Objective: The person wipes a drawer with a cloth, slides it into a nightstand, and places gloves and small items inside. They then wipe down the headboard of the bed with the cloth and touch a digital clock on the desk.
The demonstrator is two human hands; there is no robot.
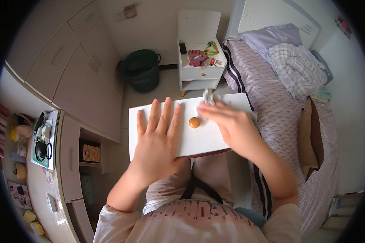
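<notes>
A person sits with a white board (215,139) resting across the lap, its long edges running left to right. The left hand (158,139) lies flat on the board's left half, palm down, fingers (165,115) spread and stretched toward the far edge, gripping nothing. The right hand (231,125) reaches in from the right over the board's upper right part, its fingers (209,113) extended leftward and lightly curled; just at their tips, on the far edge of the board, sits a small crumpled silvery thing (209,97), blurred, and whether the fingers have hold of it or only touch it cannot be told. Between the two hands, near the middle of the board, lies a small round orange-brown lump (194,122), just beside the right fingertips and apart from the left hand. Beyond the board stands a white bedside cabinet (200,73) with a pink glove-like item (197,57) on top, and to its left a dark green bucket (141,69) on the floor. A bed (288,121) with a striped cover runs along the right, a checked cloth (297,69) bundled near its head. At the far left a desk (36,186) carries small clutter
</notes>
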